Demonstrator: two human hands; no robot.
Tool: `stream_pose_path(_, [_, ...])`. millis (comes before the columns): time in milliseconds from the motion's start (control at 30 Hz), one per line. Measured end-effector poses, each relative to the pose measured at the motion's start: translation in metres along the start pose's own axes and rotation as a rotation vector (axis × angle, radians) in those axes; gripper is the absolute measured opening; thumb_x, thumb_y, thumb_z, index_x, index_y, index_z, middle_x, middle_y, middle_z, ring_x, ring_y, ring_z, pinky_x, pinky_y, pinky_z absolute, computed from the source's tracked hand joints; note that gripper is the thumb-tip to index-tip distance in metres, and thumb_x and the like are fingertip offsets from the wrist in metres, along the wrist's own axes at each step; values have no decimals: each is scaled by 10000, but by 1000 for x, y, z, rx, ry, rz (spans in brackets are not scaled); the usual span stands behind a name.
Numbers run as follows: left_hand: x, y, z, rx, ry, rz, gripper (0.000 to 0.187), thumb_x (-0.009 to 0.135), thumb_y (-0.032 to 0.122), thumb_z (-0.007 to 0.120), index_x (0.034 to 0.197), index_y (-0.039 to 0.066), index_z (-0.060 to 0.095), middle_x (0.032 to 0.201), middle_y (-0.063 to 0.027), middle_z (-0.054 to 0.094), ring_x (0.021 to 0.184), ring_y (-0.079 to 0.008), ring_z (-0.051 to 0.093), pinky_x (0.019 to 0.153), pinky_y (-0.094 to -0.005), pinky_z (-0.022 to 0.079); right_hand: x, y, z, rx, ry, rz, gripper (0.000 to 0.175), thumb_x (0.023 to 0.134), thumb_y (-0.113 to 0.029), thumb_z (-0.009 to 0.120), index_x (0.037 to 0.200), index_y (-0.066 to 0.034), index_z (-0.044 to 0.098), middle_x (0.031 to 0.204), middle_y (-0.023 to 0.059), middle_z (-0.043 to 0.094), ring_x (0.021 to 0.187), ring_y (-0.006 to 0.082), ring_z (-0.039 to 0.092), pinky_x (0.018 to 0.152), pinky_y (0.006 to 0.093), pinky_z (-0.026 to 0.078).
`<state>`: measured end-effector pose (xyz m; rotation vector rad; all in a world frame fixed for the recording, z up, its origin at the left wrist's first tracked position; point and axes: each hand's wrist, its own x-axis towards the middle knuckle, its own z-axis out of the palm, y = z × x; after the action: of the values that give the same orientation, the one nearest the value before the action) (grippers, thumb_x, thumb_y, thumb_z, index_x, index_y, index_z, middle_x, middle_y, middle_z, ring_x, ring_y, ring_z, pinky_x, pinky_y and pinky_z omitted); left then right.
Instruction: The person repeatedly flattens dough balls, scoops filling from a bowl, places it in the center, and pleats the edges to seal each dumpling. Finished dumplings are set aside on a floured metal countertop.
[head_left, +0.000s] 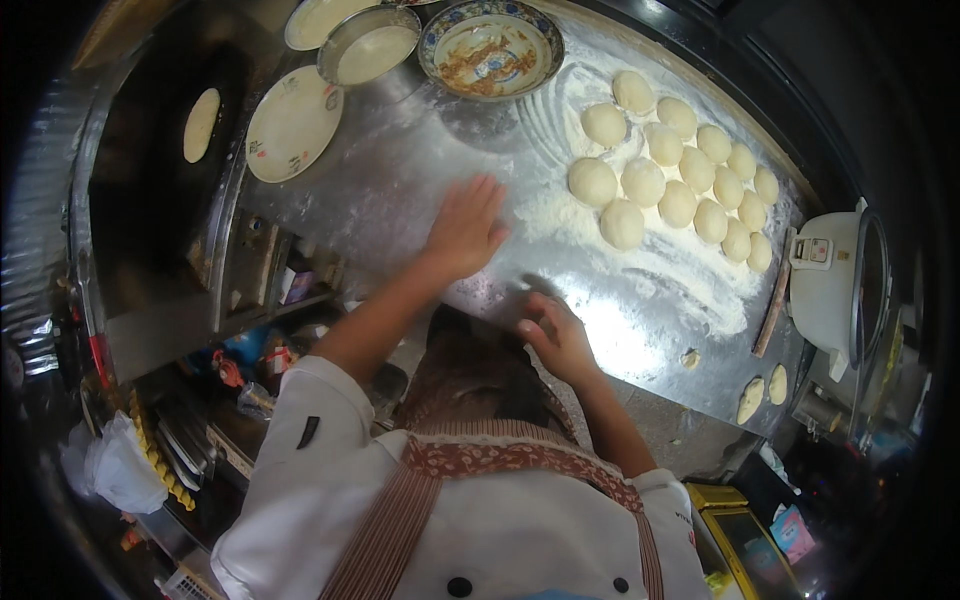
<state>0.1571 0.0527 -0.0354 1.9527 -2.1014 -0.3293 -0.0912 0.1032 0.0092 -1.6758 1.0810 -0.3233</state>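
My left hand (466, 229) is over the middle of the steel worktop (375, 187), palm down with the fingers stretched out, holding nothing. Close to the worktop's near edge, my right hand (556, 334) has its fingers loosely curled with no object visible in them. Several round dough balls (643, 182) sit in rows on the floured right part of the worktop. A small scrap of dough (691, 359) lies to the right of my right hand, and two elongated dough pieces (751, 400) are by the right corner.
A patterned bowl (491, 56) with brown residue, a metal bowl (375, 54) and a plate (295, 124) stand at the far left. Further left, a flat dough piece (202, 125) lies on a dark griddle (150, 210). A rolling pin (771, 315) lies beside a white cooker (823, 277).
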Motion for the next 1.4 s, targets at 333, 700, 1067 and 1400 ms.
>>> stream_pose_path(333, [5,-9,9,97,-100,-309,753,939,509,501,1510,71,279,1586,-153,231,1480,-283,174,1182,-531,85,-11,12,-5,768,250,314,463,1042,-368,409,1144,44,594,893,75,631,852,158,585,845,288,453])
stream_pose_path(700, [-4,-79,-8,-863,-73,-501,464,887,324,619,1226,8,587,1168,-163,642,1099,-269,601,944,-366,458,6,-2,12,611,123,383,251,971,-221,584,1022,12,664,648,-2,576,573,70,510,543,227,400])
stream_pose_path(1067, [-35,-48,-68,-293,-220,-156,499,768,68,719,1235,13,550,1212,-156,618,1077,-216,599,923,-347,469,14,-14,9,542,162,309,434,903,-140,676,1277,39,548,1000,61,643,764,78,583,665,229,482])
stream_pose_path(1400, [-57,99,-138,-1463,25,-231,477,882,36,626,1345,22,516,1256,-94,609,1142,-168,571,977,-299,453,15,-110,-61,526,155,41,190,853,-79,728,1024,3,719,900,11,658,691,30,524,564,190,406])
